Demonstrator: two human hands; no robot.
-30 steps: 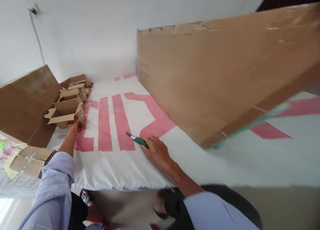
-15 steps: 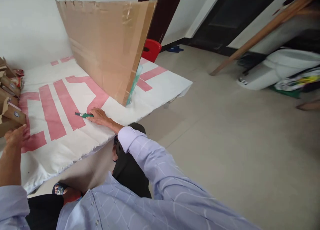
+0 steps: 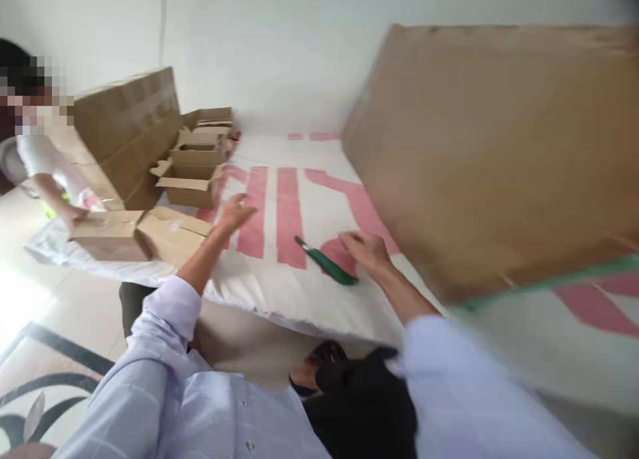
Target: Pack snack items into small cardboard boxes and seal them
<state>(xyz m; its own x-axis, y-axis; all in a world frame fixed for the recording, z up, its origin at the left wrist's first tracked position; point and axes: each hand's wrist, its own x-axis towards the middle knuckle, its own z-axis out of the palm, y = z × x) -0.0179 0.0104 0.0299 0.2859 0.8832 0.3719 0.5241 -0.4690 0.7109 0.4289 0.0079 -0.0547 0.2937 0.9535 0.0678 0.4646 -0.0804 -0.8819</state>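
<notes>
- Tool (image 3: pixel 327 263), green-handled, lies unheld on the cloth (image 3: pixel 269 293), near nine o'clock of the right hand (image 3: pixel 367 251); a low sweep could knock it.
- That hand's grip: blurred, cannot tell.
- Left hand (image 3: pixel 237 214): fingers apart; overreaching towards ten o'clock could tip the open box (image 3: pixel 188 191).

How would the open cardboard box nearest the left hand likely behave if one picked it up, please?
The open box would probably feel light for its size, given its thin-looking cardboard walls. Its unfastened flaps might swing or bend, while its flat sides make rolling unlikely.
</notes>
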